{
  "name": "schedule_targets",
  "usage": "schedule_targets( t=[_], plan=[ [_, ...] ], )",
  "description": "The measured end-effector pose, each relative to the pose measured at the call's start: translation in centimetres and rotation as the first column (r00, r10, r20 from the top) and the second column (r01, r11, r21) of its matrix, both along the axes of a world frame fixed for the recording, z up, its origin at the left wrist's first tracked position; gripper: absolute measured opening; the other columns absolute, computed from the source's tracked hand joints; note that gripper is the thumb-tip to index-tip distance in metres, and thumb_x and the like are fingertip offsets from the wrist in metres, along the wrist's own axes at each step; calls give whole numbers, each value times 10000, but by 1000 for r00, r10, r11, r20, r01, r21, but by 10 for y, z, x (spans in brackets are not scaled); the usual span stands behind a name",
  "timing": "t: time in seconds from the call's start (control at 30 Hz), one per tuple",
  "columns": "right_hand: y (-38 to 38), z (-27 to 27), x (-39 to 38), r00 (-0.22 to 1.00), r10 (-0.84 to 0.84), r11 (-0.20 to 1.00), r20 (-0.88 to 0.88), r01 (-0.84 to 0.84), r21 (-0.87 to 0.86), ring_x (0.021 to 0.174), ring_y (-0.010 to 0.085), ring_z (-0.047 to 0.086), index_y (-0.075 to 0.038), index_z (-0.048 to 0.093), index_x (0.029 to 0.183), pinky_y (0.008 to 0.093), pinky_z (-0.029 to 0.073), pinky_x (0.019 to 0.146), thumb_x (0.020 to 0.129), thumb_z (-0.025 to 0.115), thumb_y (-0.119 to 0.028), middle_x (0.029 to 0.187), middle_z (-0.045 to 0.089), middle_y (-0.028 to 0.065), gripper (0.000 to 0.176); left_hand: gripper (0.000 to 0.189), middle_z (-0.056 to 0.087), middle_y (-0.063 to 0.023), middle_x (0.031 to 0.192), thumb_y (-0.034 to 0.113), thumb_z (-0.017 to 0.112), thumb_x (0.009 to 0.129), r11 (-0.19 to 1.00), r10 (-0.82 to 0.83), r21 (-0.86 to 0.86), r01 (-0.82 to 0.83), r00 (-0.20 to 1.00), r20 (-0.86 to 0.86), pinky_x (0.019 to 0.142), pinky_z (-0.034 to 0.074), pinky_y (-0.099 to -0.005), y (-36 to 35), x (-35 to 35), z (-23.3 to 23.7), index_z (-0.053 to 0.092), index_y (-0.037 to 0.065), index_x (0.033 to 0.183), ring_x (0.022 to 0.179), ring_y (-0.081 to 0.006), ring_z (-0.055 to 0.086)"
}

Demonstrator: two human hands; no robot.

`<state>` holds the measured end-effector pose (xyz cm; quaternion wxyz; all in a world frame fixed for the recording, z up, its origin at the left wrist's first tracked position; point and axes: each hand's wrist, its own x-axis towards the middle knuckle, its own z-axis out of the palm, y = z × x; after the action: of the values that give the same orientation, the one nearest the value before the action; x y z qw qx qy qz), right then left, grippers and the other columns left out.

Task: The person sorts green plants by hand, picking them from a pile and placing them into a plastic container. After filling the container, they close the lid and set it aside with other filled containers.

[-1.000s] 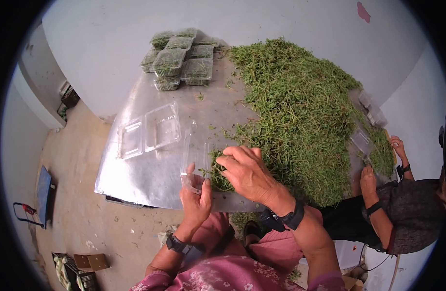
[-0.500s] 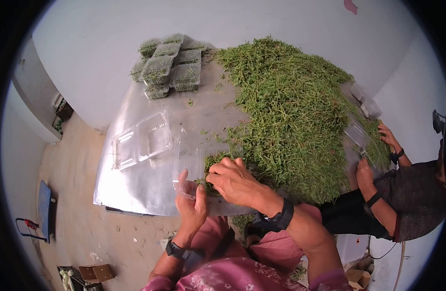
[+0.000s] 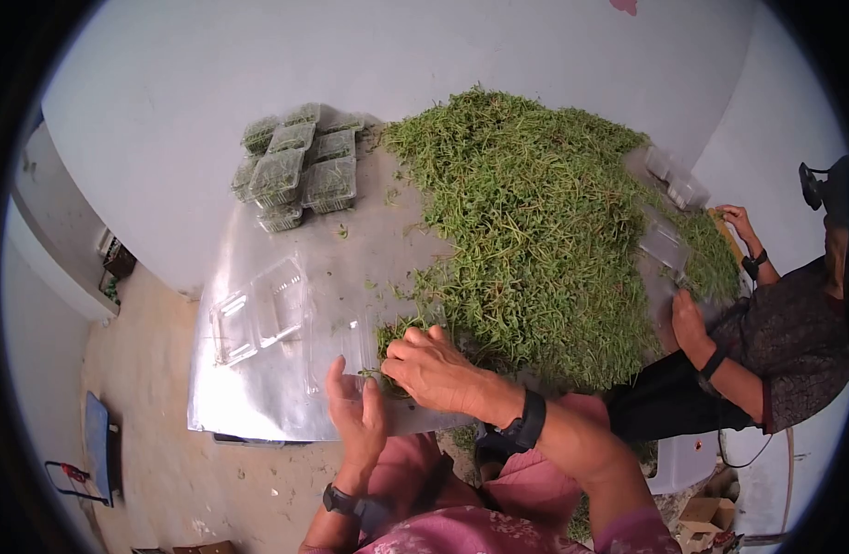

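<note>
My left hand (image 3: 355, 411) is low at the near edge of the bare sheet-metal table top (image 3: 258, 406). Fingers point up and sit nearly straight, thumb out, and the palm is clasped loosely on the near wall of a clear hinged plastic punnet (image 3: 349, 343). I hold it tilted with the mouth facing my right hand, probably so the greens go in sideways and don't spill. My right hand (image 3: 434, 369) is just right of the left, almost touching it, knuckles up and fingers curled down tight on a tuft of green sprigs (image 3: 394, 334) at the punnet mouth. The fingertips are buried in the leaves, so how much I've got can't be seen. The tuft is partly inside the punnet, still joined to the loose edge of the big heap of cut green herb sprigs (image 3: 535, 222), which spreads beyond and to the right of my right hand, close enough to rake from. Beyond and left of my left hand an empty clear clamshell lies open and flat (image 3: 258, 312), within reach. Well beyond it, by the white wall, is a stack of closed herb-filled clamshells (image 3: 300, 166), out of the way. There's a black band on each wrist. Far right of my right hand, a co-worker's hand (image 3: 688, 319) is on the heap's edge near another clear tray (image 3: 665, 242).
</note>
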<state>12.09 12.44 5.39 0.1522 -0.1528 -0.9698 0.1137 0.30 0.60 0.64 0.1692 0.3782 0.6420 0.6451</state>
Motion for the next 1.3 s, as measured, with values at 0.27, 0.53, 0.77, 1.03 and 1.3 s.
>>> schedule_targets(
  t=[0.27, 0.53, 0.77, 1.03, 1.3],
  plan=[
    [-1, -6, 2, 995, 21, 1000, -99, -19, 20, 939, 218, 482, -121, 644, 872, 383, 348, 798, 838, 601, -131, 902, 529, 16, 55, 550, 535, -4, 761, 53, 592, 908, 993, -83, -84, 80, 996, -24, 629, 423, -239, -1, 1, 9, 346, -82, 1382, 696, -80, 495],
    [-1, 4, 6, 996, 39, 999, -80, -39, 0, 986, 232, 501, -107, 656, 912, 382, 354, 833, 826, 630, -128, 985, 568, 23, 92, 538, 511, -9, 713, 54, 601, 899, 996, -56, -70, 48, 992, -110, 587, 419, -250, -1, 0, 4, 374, -72, 1370, 653, -81, 473],
    [8, 46, 17, 957, 35, 998, -288, -51, -47, 892, 231, 561, -87, 638, 854, 375, 370, 807, 838, 605, -93, 876, 595, 48, 37, 495, 479, -16, 693, 83, 610, 908, 997, -40, -68, 28, 984, -176, 576, 414, -253, -2, -3, 4, 405, -45, 1340, 637, -86, 465],
    [62, 78, 94, 701, -564, 826, -437, 485, -289, 679, 177, 633, -15, 659, 920, 309, 469, 595, 859, 640, -57, 799, 678, 94, 76, 487, 472, 6, 681, 78, 599, 919, 1000, -17, -13, 16, 992, -128, 553, 377, -234, -2, -5, -2, 414, -42, 1353, 614, -67, 437],
    [101, 44, 152, 594, -802, 563, -58, 721, -403, 690, 143, 631, -9, 673, 1006, 315, 508, 629, 799, 716, -100, 789, 690, 88, 230, 478, 470, 21, 675, 28, 576, 906, 997, -21, 75, 21, 1000, -4, 550, 353, -219, 0, -4, -2, 409, -40, 1349, 624, -54, 427]
  ],
)
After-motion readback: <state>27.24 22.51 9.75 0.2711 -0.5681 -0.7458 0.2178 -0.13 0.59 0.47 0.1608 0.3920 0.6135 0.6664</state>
